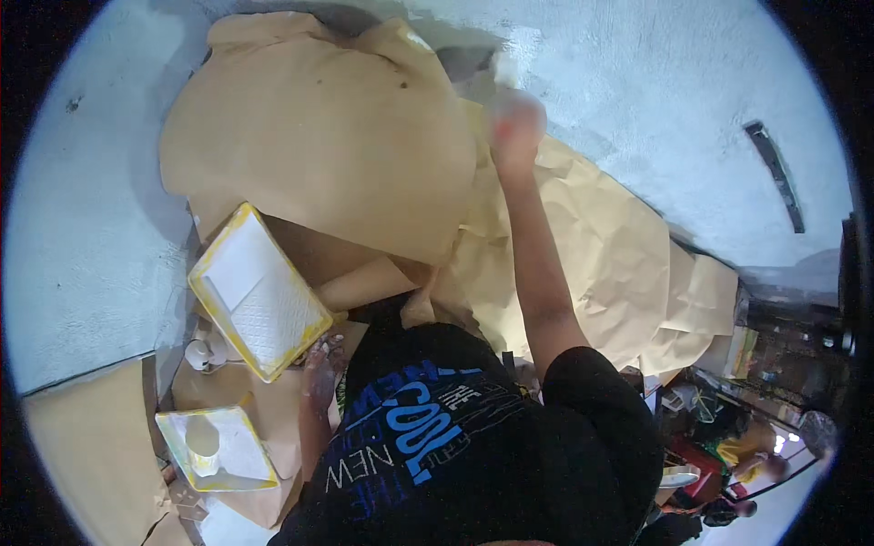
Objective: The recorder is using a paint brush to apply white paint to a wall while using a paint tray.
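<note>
My left hand (322, 356), smeared with white, grips the lower right corner of a paint tray (263, 293). Yellow shows along the tray's rim, and white paint coats its inside and ribbed ramp. The tray is tilted beside a large mound covered in brown paper (321, 136). Stretched far forward, my right hand (517, 126) is at the pale wall (614, 89), near a patch of fresh-looking white. That hand is blurred, with a red spot on it, so I cannot tell what its fingers hold.
A second yellow-rimmed tray (252, 471) with a pale round object in it sits at lower left. Crumpled brown paper (608, 259) covers things along the wall to the right. A dark strip (775, 176) is on the wall. People (751, 454) and clutter appear at far right.
</note>
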A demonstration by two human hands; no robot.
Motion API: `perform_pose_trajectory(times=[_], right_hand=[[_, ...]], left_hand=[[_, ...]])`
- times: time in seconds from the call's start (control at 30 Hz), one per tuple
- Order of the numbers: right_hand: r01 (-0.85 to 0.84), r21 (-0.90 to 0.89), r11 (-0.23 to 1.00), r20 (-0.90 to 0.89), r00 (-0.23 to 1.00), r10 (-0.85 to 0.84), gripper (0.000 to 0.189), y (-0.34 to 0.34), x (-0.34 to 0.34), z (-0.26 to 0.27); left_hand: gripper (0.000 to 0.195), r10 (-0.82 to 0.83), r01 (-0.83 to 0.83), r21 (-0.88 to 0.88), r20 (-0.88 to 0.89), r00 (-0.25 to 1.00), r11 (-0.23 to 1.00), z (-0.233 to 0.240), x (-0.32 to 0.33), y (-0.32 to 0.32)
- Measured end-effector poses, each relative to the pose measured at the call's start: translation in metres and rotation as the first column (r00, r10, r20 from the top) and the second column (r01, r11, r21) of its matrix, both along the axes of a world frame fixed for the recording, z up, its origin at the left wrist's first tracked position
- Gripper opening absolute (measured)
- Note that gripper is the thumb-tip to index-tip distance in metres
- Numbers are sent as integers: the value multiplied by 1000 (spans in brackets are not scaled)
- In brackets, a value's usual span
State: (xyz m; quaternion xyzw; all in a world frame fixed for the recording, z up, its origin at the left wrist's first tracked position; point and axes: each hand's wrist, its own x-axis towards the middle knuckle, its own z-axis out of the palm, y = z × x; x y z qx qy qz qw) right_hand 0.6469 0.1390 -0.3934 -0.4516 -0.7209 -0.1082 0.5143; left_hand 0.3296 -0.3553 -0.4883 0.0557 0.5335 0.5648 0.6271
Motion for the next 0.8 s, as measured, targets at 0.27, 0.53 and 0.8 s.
perform_pose_trajectory(times=[0.27, 0.53, 0.8], right_hand=[[51, 19, 999, 68, 996, -52, 39, 22, 2, 9], [79, -223, 972, 178, 983, -39, 42, 7, 7, -23], [72, 218, 973, -27, 997, -68, 48, 17, 16, 81]], left_hand=[[57, 26, -26, 0, 115, 993, 1000, 16, 6, 3], [52, -27, 23, 33, 127, 992, 999, 1, 6, 12], [47, 31, -34, 24, 101, 994, 999, 38, 14, 25]])
